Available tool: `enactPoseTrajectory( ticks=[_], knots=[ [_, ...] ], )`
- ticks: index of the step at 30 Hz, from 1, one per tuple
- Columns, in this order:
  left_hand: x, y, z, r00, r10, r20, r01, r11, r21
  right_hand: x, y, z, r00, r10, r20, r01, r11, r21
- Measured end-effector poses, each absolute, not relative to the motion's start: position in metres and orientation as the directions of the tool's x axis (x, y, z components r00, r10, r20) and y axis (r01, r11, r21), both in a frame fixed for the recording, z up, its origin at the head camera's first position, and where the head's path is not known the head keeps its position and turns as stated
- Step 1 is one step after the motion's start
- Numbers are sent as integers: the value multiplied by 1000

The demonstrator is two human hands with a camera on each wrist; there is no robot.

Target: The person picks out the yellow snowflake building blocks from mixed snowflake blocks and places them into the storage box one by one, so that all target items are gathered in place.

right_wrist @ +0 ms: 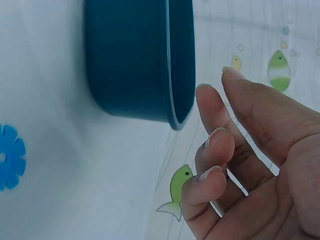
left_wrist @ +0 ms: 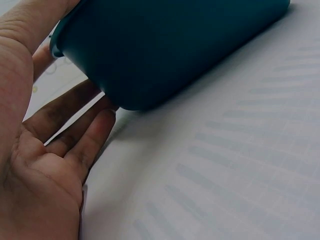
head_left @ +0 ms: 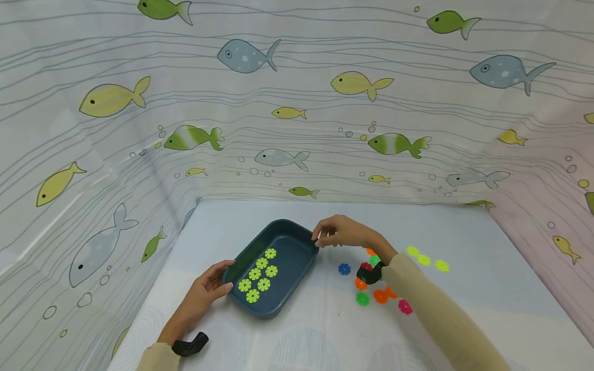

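Note:
A dark blue-green plastic basin [head_left: 293, 253] sits at an angle on the table, with several yellow-green notched discs [head_left: 263, 284] lying flat along its left side. My left hand [head_left: 202, 291] holds the basin's near left corner, thumb at the rim and fingers against the outer wall. In the left wrist view, those fingers [left_wrist: 97, 130] reach down to the basin's lower edge. At the far right corner is my right hand [head_left: 342, 232], its fingers loosely bent beside the rim. In the right wrist view, nothing lies between the right thumb and fingers [right_wrist: 212, 105].
Right of the basin lie loose notched discs: a blue one [head_left: 344, 269], a green one [head_left: 362, 298], an orange one [head_left: 381, 296], a pink one [head_left: 405, 306] and several others, partly under the right forearm. Yellow discs [head_left: 424, 260] lie farther right. A fish-print curtain [head_left: 297, 170] surrounds the table.

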State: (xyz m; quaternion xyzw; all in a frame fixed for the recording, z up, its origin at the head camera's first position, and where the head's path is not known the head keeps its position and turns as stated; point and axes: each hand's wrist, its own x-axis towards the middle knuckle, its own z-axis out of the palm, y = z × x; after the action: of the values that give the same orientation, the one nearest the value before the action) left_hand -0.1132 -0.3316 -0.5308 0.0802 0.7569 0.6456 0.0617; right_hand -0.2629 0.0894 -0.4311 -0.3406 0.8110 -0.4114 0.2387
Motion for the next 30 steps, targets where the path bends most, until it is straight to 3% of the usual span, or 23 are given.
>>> enactPoseTrajectory(
  ticks=[14,30],
  knots=[
    [-112,-330,-529,-982,191,6,38,164,986,-258,145,-436,-752,-650,-110,-299,485,-822],
    [-112,-329,-529,-985,174,-3,29,180,983,-242,230,-463,-822,-549,-154,-202,533,-822]
  ],
)
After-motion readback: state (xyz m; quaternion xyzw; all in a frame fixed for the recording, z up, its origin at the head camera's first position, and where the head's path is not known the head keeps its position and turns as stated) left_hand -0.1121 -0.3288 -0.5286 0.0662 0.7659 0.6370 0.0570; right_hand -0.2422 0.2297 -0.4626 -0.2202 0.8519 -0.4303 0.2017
